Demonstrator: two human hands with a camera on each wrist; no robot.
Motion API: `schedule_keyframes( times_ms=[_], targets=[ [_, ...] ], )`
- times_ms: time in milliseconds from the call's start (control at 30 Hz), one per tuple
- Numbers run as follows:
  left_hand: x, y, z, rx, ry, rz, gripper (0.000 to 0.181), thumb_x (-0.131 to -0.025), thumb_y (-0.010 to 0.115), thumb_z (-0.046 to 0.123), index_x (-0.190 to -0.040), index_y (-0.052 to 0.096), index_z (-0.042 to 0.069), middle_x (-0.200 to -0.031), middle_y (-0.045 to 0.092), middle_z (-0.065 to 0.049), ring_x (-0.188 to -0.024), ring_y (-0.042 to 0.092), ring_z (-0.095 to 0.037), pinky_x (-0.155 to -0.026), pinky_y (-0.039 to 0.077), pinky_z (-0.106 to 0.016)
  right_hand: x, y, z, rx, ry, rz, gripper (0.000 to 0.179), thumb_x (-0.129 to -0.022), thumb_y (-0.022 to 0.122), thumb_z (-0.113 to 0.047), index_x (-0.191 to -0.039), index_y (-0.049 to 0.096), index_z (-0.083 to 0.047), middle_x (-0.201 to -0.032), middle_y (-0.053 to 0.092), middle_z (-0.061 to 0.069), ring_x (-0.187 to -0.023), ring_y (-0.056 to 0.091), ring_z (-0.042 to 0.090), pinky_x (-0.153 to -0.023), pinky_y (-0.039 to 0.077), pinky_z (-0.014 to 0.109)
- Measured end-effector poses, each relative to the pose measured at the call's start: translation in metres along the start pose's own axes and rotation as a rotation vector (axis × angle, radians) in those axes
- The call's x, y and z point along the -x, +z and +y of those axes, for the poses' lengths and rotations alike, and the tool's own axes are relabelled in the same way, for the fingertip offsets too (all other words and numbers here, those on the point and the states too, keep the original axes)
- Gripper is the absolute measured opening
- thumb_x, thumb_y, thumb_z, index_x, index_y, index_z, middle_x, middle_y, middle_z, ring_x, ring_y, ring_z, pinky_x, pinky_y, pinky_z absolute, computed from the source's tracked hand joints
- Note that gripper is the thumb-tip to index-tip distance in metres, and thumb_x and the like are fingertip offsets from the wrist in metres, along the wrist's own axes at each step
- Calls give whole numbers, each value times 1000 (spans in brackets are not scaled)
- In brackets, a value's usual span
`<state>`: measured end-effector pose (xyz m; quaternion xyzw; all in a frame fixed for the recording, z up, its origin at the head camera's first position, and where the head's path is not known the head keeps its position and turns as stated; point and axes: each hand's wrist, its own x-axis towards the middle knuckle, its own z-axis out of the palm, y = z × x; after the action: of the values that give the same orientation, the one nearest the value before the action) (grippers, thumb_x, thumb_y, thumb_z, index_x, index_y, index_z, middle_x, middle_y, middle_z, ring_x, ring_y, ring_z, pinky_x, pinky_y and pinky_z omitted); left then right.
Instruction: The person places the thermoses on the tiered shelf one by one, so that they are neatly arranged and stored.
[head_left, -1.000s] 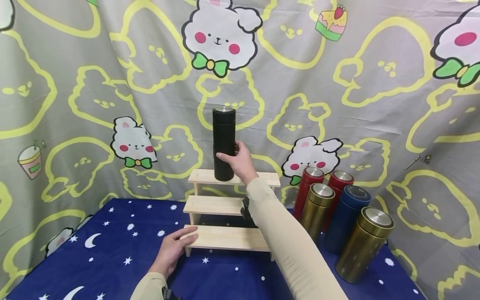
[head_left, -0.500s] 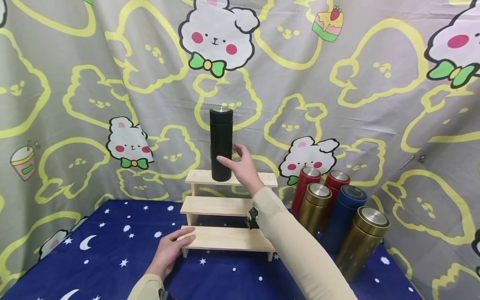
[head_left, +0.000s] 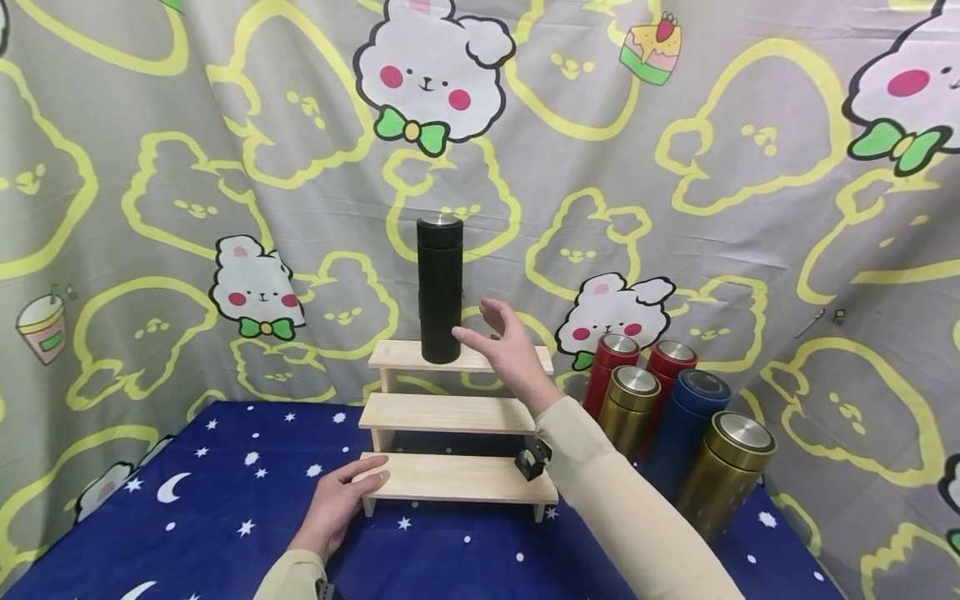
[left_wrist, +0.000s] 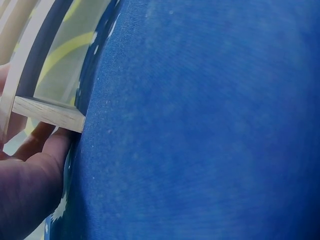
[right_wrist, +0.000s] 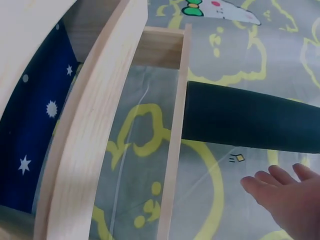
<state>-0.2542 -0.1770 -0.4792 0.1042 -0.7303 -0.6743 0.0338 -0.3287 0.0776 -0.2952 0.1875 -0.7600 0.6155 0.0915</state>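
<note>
Against grey cartoon-print cloth (head_left: 570,167), gripping stepped pale-wood rack (head_left: 446,412) with left hand (head_left: 334,502); loose right hand (head_left: 514,352) by black cylindrical flask (head_left: 440,292), apparently placed atop; likely pending: five red, gold, blue flasks (head_left: 686,425).

At four o'clock in the head view, the right sleeve (head_left: 630,492) covers the lower parts of the front gold flask (head_left: 723,471) and blue flask (head_left: 686,425) before running off the bottom edge; the rear gold flask (head_left: 628,417) hides much of the two red flasks (head_left: 603,385). The blue lid's marking is too small to read. At seven, the left sleeve (head_left: 291,575) is cut off. In the right wrist view, the black vacuum flask (right_wrist: 250,117) leaves the frame at three o'clock, lid included, the right hand (right_wrist: 290,200) at four, and the wooden step stand (right_wrist: 100,120) at ten. In the left wrist view, the left hand (left_wrist: 30,185) is cut at eight, some fingers partly behind the stand's leg, and the tabletop (left_wrist: 200,125) blurs.
</note>
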Motion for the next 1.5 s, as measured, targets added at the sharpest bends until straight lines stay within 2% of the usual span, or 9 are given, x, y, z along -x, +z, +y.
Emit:
schedule_keyframes(
  times_ms=[367,633,933,1100,1233,1333,1500],
  targets=[
    [0,-3,-1,0,-1,-4,44,-83,80,21,-120,70,1,-141,46,-27,-110,59,-28,-97,48,-47,35,-18,-4,34,12,-19,71,-86,76,-40,-143,44,-14,-145,48,6,-132,43,19,-109,36,42],
    [-1,-2,0,-3,1,-6,44,-83,80,20,-121,69,0,-141,46,-28,-111,59,-29,-98,47,-48,59,-40,0,32,-20,-53,71,-88,76,-32,-146,42,-10,-146,47,10,-134,42,23,-108,36,45],
    [-1,-1,1,-7,-5,-5,45,-83,80,21,-121,69,0,-141,45,-28,-113,58,-31,-99,45,-50,91,-65,8,79,1,-103,67,-89,74,-29,-145,43,-10,-145,48,9,-134,43,25,-107,37,44],
    [1,-2,-1,-1,-18,-1,45,-82,80,21,-121,69,0,-142,45,-29,-113,58,-31,-99,46,-49,111,-73,14,43,-4,-121,60,-91,72,-20,-143,45,-5,-141,51,12,-130,47,29,-104,41,45],
    [1,-1,-1,2,-7,-1,45,-82,80,21,-121,69,0,-142,45,-28,-112,58,-30,-98,46,-48,129,-83,19,-4,10,-107,57,-91,71,-13,-142,46,-3,-141,52,15,-129,48,30,-102,43,43],
    [-1,1,0,2,2,-10,45,-83,80,21,-121,69,0,-142,45,-28,-113,58,-30,-98,46,-49,142,-93,22,-9,38,-77,55,-91,71,-14,-140,47,-5,-140,53,14,-128,50,29,-98,47,34],
    [-2,-2,0,4,-10,-29,45,-84,79,19,-122,68,-1,-143,43,-28,-113,58,-32,-98,46,-51,164,-109,23,10,80,-31,53,-93,69,-15,-140,48,-7,-139,54,12,-126,52,24,-92,50,27]
  ],
)
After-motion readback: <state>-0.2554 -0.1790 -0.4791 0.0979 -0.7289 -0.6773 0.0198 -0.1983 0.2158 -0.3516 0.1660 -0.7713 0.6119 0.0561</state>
